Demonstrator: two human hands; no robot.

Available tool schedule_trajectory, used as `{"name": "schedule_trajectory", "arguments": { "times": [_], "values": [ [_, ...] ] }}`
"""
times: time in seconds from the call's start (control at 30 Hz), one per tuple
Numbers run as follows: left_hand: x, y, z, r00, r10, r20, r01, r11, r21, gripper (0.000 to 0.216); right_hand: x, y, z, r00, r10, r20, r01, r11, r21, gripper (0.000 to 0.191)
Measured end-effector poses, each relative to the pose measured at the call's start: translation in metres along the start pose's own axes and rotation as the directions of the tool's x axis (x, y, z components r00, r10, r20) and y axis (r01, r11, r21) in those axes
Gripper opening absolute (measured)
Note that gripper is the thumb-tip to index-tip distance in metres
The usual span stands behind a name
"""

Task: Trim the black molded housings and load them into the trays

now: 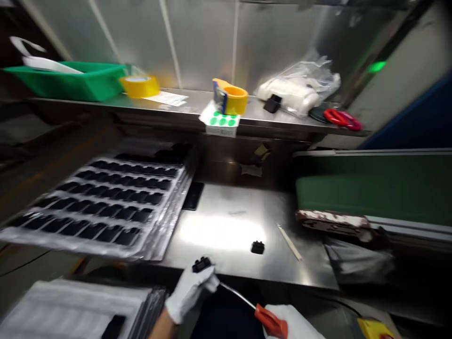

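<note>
My left hand (pixel 192 292), in a white glove, is closed round a small black plastic part (pixel 201 264) just above the front edge of the steel bench (pixel 219 233). My right hand (pixel 294 324), also gloved, grips the orange handle of a thin metal tool (pixel 254 306) at the bottom of the view. The tool's shaft runs up and left, and its tip meets the left hand just below the part. A second small black part (pixel 257 247) lies loose on the bench to the right of my left hand.
A stack of clear trays (pixel 102 202) full of black parts sits at the left. More trays (pixel 70 310) lie bottom left. A green conveyor belt (pixel 374 193) runs on the right. The back shelf holds a green bin (pixel 70 80), tape rolls (pixel 229 96), a plastic bag (pixel 300 84) and red scissors (pixel 342 117).
</note>
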State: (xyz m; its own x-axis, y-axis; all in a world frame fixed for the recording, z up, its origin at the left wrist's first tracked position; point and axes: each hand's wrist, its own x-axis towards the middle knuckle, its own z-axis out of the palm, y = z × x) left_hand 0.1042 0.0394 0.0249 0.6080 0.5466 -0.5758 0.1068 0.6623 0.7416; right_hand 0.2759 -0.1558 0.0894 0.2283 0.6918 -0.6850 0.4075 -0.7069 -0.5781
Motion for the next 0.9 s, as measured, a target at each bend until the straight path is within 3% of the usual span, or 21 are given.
{"name": "schedule_trajectory", "arguments": {
  "times": [0.07, 0.13, 0.23, 0.27, 0.3, 0.37, 0.4, 0.47, 0.57, 0.63, 0.73, 0.77, 0.83, 0.87, 0.9],
  "values": [
    [0.004, 0.013, 0.006, 0.997, -0.04, 0.068, 0.027, 0.983, 0.179, 0.019, -0.002, 0.007, -0.017, 1.0, -0.027, 0.012, 0.027, 0.999, -0.046, 0.009],
    [0.015, 0.02, 0.016, 0.993, -0.02, 0.115, -0.025, 0.926, 0.377, 0.011, 0.002, 0.019, -0.032, 0.999, -0.048, 0.012, 0.048, 0.997, -0.057, 0.007],
    [0.033, 0.017, 0.039, 0.992, 0.031, 0.122, -0.108, 0.713, 0.693, 0.026, 0.011, 0.043, -0.051, 0.999, -0.048, 0.004, 0.048, 0.998, -0.032, 0.009],
    [0.036, 0.014, 0.048, 0.997, 0.019, 0.07, -0.062, 0.724, 0.687, 0.029, 0.012, 0.052, -0.055, 0.999, -0.046, -0.008, 0.046, 0.999, -0.023, 0.008],
    [0.038, 0.01, 0.057, 1.0, -0.022, -0.004, 0.021, 0.822, 0.57, 0.03, 0.012, 0.061, -0.058, 0.999, -0.044, -0.028, 0.044, 0.999, -0.012, 0.006],
    [0.038, 0.002, 0.075, 0.982, -0.131, -0.134, 0.146, 0.982, 0.115, 0.023, 0.008, 0.078, -0.063, 0.996, -0.048, -0.07, 0.05, 0.999, 0.02, 0.003],
    [0.038, -0.001, 0.084, 0.97, -0.176, -0.169, 0.157, 0.98, -0.125, 0.017, 0.004, 0.085, -0.064, 0.995, -0.054, -0.083, 0.058, 0.998, 0.04, 0.003],
    [0.036, -0.008, 0.104, 0.946, -0.259, -0.197, 0.145, 0.878, -0.456, 0.015, -0.004, 0.094, -0.065, 0.993, -0.068, -0.096, 0.075, 0.995, 0.071, 0.003],
    [0.036, -0.02, 0.138, 0.913, -0.347, -0.215, 0.131, 0.747, -0.652, 0.02, -0.021, 0.097, -0.067, 0.99, -0.058, -0.126, 0.071, 0.992, 0.101, 0.003],
    [0.038, -0.029, 0.16, 0.918, -0.35, -0.185, 0.154, 0.748, -0.646, 0.017, -0.034, 0.101, -0.064, 0.981, 0.059, -0.183, -0.041, 0.994, 0.102, 0.005],
    [0.039, -0.035, 0.183, 0.932, -0.348, -0.105, 0.249, 0.822, -0.512, 0.01, -0.05, 0.127, -0.048, 0.922, 0.259, -0.287, -0.236, 0.965, 0.113, 0.007],
    [0.038, -0.033, 0.188, 0.935, -0.345, -0.081, 0.276, 0.852, -0.445, 0.009, -0.052, 0.143, -0.039, 0.91, 0.248, -0.332, -0.212, 0.967, 0.142, 0.006],
    [0.034, -0.026, 0.193, 0.938, -0.345, -0.024, 0.326, 0.907, -0.266, 0.017, -0.048, 0.183, -0.016, 0.86, 0.14, -0.49, -0.004, 0.964, 0.267, 0.003],
    [0.031, -0.02, 0.194, 0.934, -0.357, 0.014, 0.354, 0.918, -0.181, 0.021, -0.042, 0.204, -0.005, 0.745, 0.183, -0.641, 0.131, 0.903, 0.409, 0.004],
    [0.027, -0.015, 0.195, 0.923, -0.38, 0.059, 0.385, 0.915, -0.119, 0.023, -0.034, 0.223, 0.006, 0.581, 0.336, -0.741, 0.235, 0.803, 0.548, 0.017]
  ]
}}
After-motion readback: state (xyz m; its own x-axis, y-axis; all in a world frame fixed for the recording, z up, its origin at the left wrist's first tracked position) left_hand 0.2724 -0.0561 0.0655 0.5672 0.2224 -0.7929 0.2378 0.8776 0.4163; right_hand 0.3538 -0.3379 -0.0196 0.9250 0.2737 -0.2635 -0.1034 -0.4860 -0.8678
